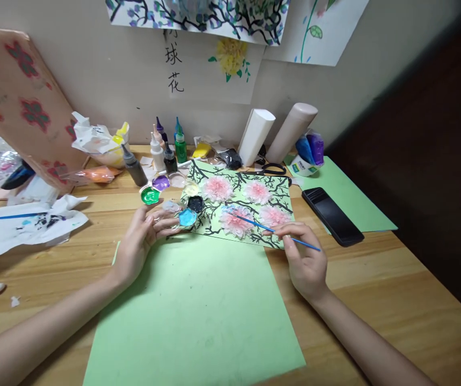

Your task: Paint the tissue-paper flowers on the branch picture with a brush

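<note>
My right hand (306, 261) is closed around a thin blue paintbrush (259, 224). The brush tip is at a pink-and-white paper flower (236, 221) that shows a little blue on its upper left. Several such flowers sit on a light green sheet with black painted branches (214, 230). My left hand (144, 236) grips the near left edge of a clear paint palette (170, 206), its fingers partly under it. Its round wells hold green (150, 195), purple (160, 183), black (195, 203), light blue (187, 217) and pale paint.
A larger green sheet (198, 311) lies in front. Paint bottles (158, 153), scissors (274, 169) and two tall bottles (256, 136) stand or lie behind. To the right is a black phone (333, 216); at left, a stained tissue (41, 220) with another brush.
</note>
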`<control>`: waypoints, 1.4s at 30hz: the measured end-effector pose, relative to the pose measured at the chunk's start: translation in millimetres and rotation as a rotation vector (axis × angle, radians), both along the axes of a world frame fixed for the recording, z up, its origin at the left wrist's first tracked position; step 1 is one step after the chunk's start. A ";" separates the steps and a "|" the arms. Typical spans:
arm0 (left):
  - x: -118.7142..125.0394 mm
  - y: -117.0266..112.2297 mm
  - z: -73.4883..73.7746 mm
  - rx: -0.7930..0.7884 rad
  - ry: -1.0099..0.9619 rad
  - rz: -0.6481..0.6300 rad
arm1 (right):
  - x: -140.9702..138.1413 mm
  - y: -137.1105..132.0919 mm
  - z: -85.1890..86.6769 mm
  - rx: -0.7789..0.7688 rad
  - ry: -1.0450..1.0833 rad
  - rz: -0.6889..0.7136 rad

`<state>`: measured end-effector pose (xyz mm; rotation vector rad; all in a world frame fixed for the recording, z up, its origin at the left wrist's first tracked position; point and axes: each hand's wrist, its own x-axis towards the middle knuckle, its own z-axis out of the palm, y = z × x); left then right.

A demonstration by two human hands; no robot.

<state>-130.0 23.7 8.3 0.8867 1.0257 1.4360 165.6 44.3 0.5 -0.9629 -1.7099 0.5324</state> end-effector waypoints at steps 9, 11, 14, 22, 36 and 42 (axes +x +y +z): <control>-31.1 16.6 -0.6 -0.147 -0.219 -0.192 | -27.1 9.3 -14.0 0.424 -0.288 -0.041; -32.4 18.2 -1.8 -0.173 -0.254 -0.200 | -26.3 9.7 -13.9 0.424 -0.319 -0.031; -32.0 19.1 -2.1 -0.194 -0.281 -0.205 | -23.3 9.5 -14.5 0.390 -0.310 -0.003; -28.3 20.4 1.5 -0.219 -0.350 -0.166 | -18.7 10.8 -20.0 0.325 -0.119 -0.010; -30.5 20.4 -1.3 -0.260 -0.216 -0.218 | -20.6 12.9 -21.1 0.178 -0.027 -0.007; -32.2 21.1 -1.6 -0.266 -0.204 -0.234 | -20.7 14.0 -21.6 0.170 0.003 -0.008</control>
